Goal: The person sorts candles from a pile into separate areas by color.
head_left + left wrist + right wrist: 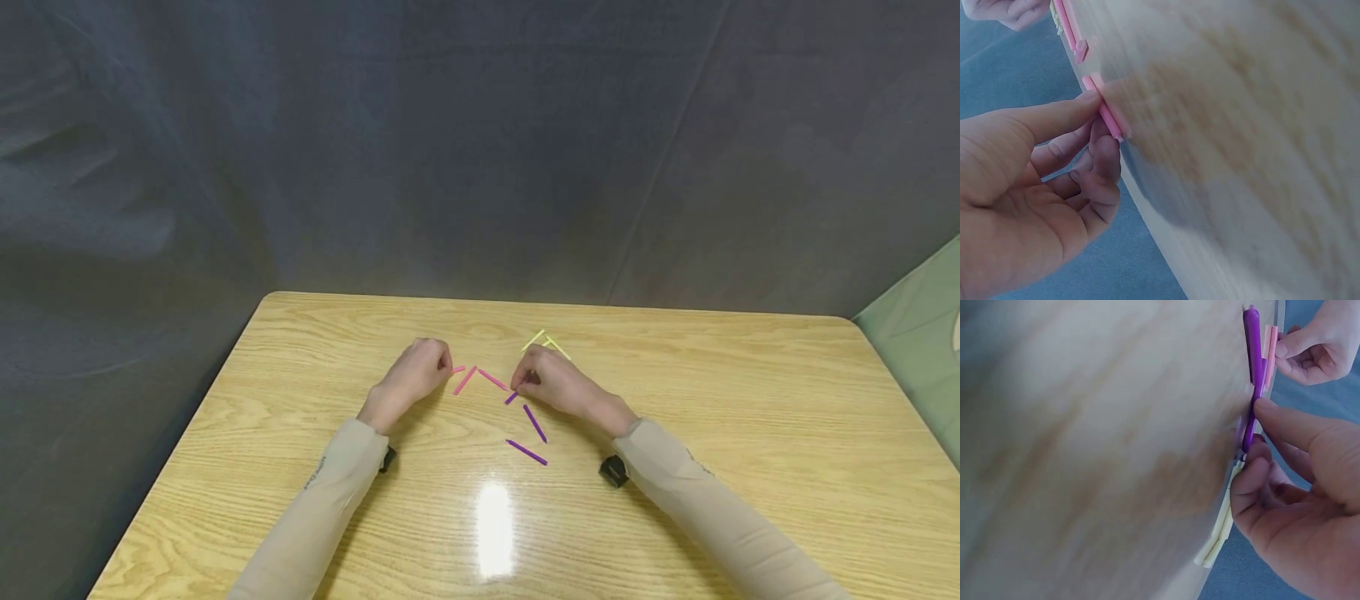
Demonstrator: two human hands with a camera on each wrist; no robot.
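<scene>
My left hand [415,371] pinches a pink crayon [1109,117] between thumb and fingers, low over the table. In the head view, only that crayon's right end shows past the fingers. Just to its right, two more pink crayons [465,381] meet in a peak. My right hand [561,382] pinches a purple crayon [1250,428] close over the wood, its near end by the right pink crayon [492,380]. Below this hand lie a slanted purple crayon [536,423] and another purple crayon [527,452]. Yellow crayons [533,340] form a peak behind the right hand, which partly hides them.
The wooden table [262,467] has a rounded back edge, with a dark curtain [480,150] behind it. A light glare [495,529] shows on the tabletop at the front. Black straps sit at both wrists, under beige sleeves [307,508]. Green cloth [915,333] hangs at far right.
</scene>
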